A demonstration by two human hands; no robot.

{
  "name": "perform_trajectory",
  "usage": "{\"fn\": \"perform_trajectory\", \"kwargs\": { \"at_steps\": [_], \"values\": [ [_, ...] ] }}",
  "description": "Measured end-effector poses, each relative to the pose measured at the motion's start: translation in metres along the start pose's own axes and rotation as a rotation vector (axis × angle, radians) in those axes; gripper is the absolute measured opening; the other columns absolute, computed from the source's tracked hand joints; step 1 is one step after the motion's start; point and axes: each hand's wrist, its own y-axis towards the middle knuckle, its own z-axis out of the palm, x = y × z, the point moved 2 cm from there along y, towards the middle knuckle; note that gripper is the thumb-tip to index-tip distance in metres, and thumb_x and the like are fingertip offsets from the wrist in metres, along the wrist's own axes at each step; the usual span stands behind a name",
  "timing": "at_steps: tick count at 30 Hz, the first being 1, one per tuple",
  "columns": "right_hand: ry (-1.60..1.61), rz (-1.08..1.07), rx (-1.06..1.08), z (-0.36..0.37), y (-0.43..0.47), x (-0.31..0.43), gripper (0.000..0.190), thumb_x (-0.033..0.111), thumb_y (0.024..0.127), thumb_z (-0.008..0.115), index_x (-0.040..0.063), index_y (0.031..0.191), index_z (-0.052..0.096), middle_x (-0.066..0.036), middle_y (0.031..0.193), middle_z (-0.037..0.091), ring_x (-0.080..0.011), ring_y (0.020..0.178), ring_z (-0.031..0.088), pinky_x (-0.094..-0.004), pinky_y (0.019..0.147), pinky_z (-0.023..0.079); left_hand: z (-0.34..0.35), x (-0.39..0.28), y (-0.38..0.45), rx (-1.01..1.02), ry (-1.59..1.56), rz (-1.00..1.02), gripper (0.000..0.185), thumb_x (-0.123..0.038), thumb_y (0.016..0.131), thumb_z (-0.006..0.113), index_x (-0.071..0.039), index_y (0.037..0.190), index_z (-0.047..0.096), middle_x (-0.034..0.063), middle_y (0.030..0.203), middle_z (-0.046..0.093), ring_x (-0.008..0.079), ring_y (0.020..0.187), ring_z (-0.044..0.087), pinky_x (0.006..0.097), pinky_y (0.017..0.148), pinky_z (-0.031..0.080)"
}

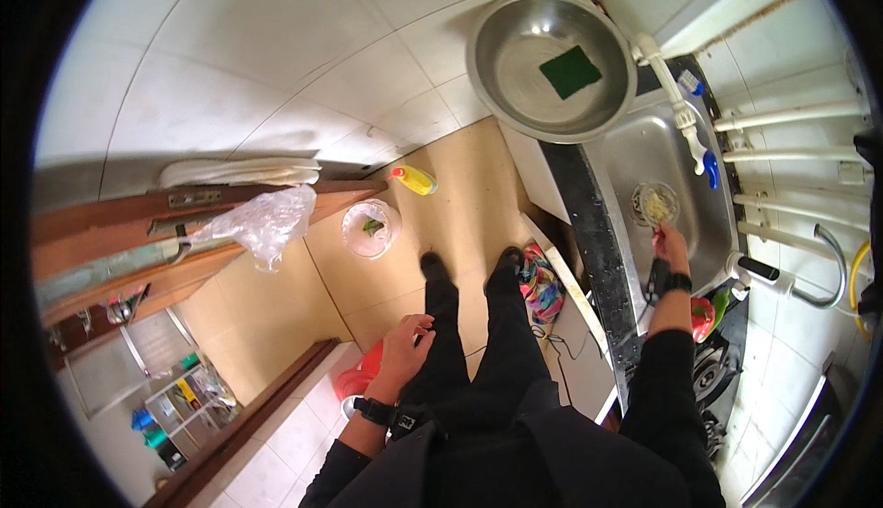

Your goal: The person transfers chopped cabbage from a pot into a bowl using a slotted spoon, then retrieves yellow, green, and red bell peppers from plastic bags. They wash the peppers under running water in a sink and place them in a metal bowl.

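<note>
In the steel sink, my right hand grips the edge of a small round see-through dish or strainer with pale yellow bits in it. Whether it is mesh or clear plastic I cannot tell. It is over the drain, partly covering it from view. A white faucet with a blue handle stands beside the sink. My left hand hangs by my left thigh, holding nothing, its fingers loosely bent.
Past the sink's far end sits a large steel basin with a green scouring pad inside. On the floor are a lined bin and a yellow bottle. A plastic bag hangs from the door handle. A gas burner is at right.
</note>
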Motion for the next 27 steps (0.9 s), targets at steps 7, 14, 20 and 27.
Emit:
{"fn": "perform_trajectory", "kwargs": {
  "at_steps": [7, 14, 20, 27],
  "values": [
    [0.062, -0.309, 0.340, 0.068, -0.213, 0.010, 0.010, 0.014, 0.103, 0.057, 0.006, 0.107, 0.060, -0.001, 0.089, 0.063, -0.0085, 0.071, 0.058, -0.0227, 0.061, 0.048, -0.015, 0.038, -0.022, -0.094, -0.050, -0.007, 0.023, -0.005, 0.087, 0.070, -0.003, 0.110, 0.067, 0.0113, 0.099, 0.071, 0.0226, 0.088, 0.071, 0.0342, 0.081, 0.057],
    [-0.241, -0.136, 0.685, 0.278, -0.303, -0.136, 0.023, 0.018, 0.102, 0.058, 0.001, 0.116, 0.061, -0.006, 0.090, 0.069, -0.0125, 0.071, 0.067, -0.0251, 0.063, 0.054, -0.031, 0.130, -0.062, -0.071, -0.061, -0.003, 0.024, -0.005, 0.085, 0.072, -0.003, 0.108, 0.066, 0.0125, 0.097, 0.070, 0.0253, 0.084, 0.071, 0.0348, 0.078, 0.056],
    [-0.395, -0.325, 0.733, 0.478, -0.277, -0.310, 0.015, 0.013, 0.103, 0.054, -0.002, 0.100, 0.057, -0.005, 0.079, 0.064, -0.0117, 0.066, 0.063, -0.0267, 0.062, 0.051, -0.050, 0.260, -0.112, -0.216, -0.028, -0.233, 0.020, -0.005, 0.086, 0.071, -0.002, 0.105, 0.067, 0.0133, 0.093, 0.070, 0.0260, 0.085, 0.070, 0.0348, 0.077, 0.056],
    [-0.574, -1.321, 0.886, 0.564, -0.244, -0.431, 0.014, 0.002, 0.084, 0.065, 0.001, 0.092, 0.055, -0.016, 0.095, 0.059, -0.0292, 0.078, 0.064, -0.0370, 0.068, 0.054, -0.042, 0.374, -0.171, -0.262, -0.099, -0.608, 0.018, -0.007, 0.088, 0.068, -0.001, 0.104, 0.068, 0.0123, 0.092, 0.071, 0.0243, 0.086, 0.070, 0.0352, 0.079, 0.055]
  ]
}}
